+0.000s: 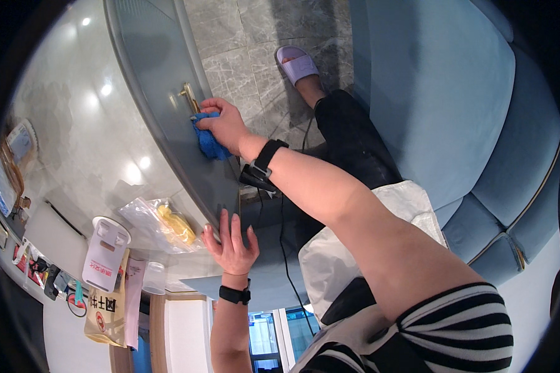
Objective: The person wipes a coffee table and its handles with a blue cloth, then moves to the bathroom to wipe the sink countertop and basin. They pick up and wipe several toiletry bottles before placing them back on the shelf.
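Note:
My right hand grips a bunched blue cloth against the grey drawer front of a coffee table. The cloth and fingers are at the lower end of a gold-coloured metal handle, partly hiding it. My left hand rests with spread fingers on the corner of the table, holding nothing. Near it on the glossy marble-look tabletop lies a clear plastic bag with a yellow item inside. Black bands are around both wrists.
A blue sofa stands at the right. A foot in a purple slipper is on grey tiles. A black cable hangs near the table. Packages, a clear plastic cup and a closed laptop are at the lower left.

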A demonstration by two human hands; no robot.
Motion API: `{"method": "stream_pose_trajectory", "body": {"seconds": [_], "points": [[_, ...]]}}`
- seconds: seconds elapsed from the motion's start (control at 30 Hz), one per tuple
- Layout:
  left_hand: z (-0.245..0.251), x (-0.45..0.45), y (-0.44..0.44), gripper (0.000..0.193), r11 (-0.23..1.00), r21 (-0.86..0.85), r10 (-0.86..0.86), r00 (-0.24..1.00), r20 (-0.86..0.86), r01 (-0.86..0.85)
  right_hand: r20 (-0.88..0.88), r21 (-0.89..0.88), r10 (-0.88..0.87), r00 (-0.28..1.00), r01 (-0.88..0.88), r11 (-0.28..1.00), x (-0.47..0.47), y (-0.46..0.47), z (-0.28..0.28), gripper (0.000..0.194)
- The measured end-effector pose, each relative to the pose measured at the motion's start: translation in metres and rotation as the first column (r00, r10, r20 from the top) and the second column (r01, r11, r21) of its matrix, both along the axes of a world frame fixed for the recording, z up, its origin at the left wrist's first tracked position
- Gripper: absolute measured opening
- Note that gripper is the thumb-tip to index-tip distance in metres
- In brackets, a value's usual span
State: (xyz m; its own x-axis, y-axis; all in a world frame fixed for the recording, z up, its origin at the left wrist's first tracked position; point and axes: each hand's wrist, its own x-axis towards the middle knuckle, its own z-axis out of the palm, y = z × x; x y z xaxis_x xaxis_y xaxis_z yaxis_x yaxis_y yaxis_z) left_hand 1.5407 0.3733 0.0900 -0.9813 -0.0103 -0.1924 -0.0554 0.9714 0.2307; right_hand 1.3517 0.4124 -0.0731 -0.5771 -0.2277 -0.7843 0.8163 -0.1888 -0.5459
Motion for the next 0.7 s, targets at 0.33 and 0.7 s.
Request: {"method": "stream_pose_trajectory", "body": {"seconds": [0.33,0.7], "points": [[0.002,-0.003,0.001,0.044,0.999,-0.034,0.0,1.0,0.023,0.001,-0.06,0.092,0.306,0.95,-0.3,0.95,-0.001,0.002,-0.008,0.049],[0.003,-0.003,0.002,0.047,0.999,-0.048,-0.021,0.999,0.039,0.023,0.043,-0.036,0.073,0.996,-0.071,0.997,0.011,0.006,0.004,0.047]]}}
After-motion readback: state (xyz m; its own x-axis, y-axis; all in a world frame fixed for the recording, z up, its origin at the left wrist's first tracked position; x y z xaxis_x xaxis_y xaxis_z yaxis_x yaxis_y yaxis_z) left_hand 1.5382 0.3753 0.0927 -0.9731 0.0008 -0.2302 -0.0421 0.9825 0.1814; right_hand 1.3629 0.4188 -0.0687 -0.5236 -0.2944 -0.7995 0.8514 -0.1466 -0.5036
